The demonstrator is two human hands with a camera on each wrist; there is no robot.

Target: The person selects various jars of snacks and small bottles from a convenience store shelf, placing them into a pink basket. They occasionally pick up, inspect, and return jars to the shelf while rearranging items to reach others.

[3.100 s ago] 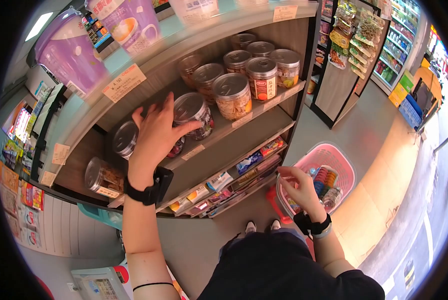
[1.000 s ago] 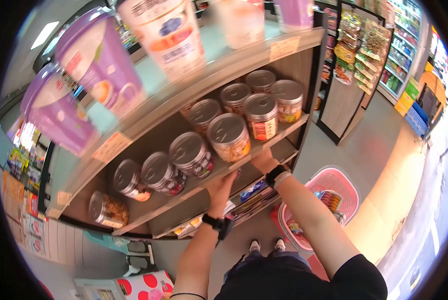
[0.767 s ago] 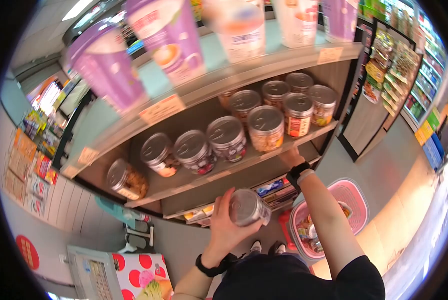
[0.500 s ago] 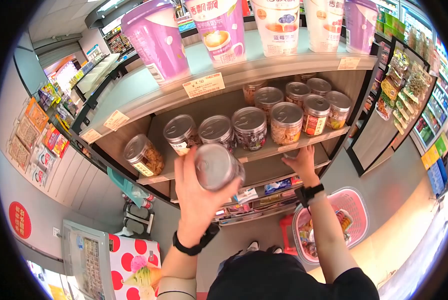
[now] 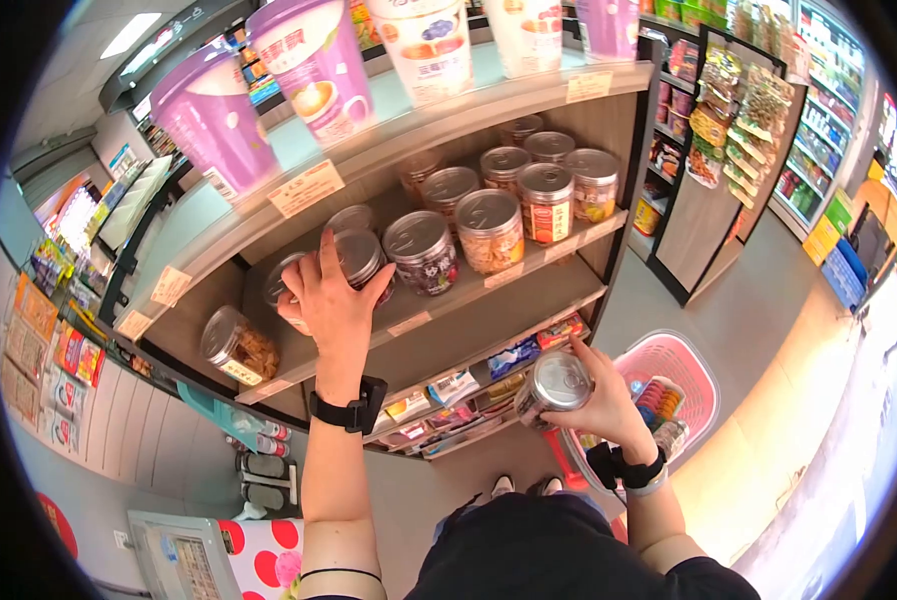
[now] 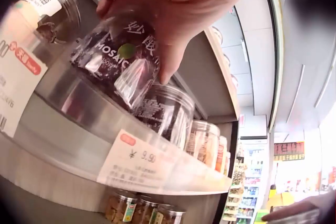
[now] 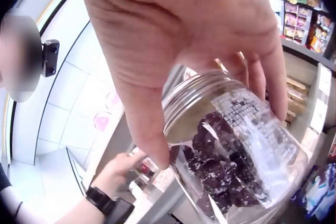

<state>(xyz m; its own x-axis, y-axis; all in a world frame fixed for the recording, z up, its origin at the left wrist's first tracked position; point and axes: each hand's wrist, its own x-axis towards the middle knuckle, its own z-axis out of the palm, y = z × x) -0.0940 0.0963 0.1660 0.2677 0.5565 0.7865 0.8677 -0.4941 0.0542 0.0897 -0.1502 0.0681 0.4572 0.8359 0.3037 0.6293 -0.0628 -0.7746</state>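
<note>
My left hand reaches onto the middle shelf and grips a clear jar of dark dried fruit labelled MOSAIC, thumb on one side and fingers behind. A similar jar stands just right of it. Lower down, my right hand holds another jar in front of the pink basket, thumb and fingers round its upper part. Dark, whitish-dusted dried fruit fills part of this jar, as the right wrist view shows. The far sides of both gripped jars are hidden by the fingers.
Several silver-lidded jars line the middle shelf. Tall purple cups stand on the glass top above. A pink basket with packets and jars sits at the lower right. A narrow snack rack stands at the right.
Half a second ago my left hand held a jar in front of the shelf; now it grips one on the shelf. My right hand, empty before, has drawn back and holds a jar.
</note>
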